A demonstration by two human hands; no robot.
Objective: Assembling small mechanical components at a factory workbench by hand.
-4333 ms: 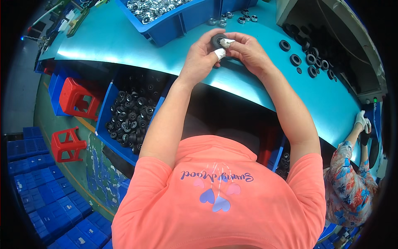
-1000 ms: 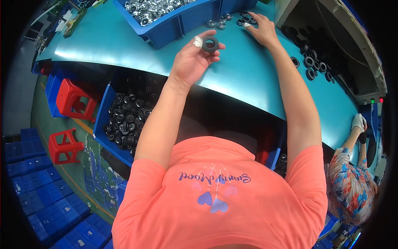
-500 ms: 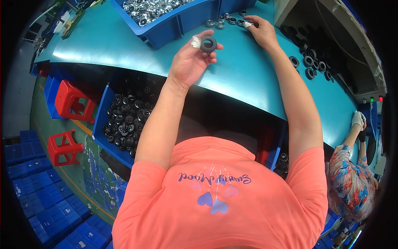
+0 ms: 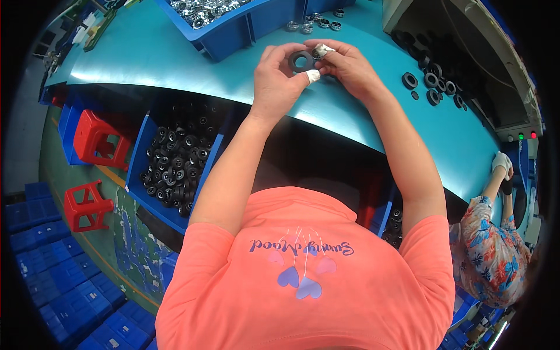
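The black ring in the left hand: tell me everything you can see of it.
The ring is round, thick-walled and matt black to dark grey, with a wide open hole through its middle; it looks like rubber. No damage shows at this size. It is held up over the near side of the teal table, its open face roughly toward the camera. The left hand grips it; the right hand is close on its right, and whether that touches it is unclear.

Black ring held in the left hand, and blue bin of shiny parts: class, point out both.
Black ring (image 4: 300,69): head view, on its lower rim.
Blue bin (image 4: 227,42): head view, on its outer wall facing the person.
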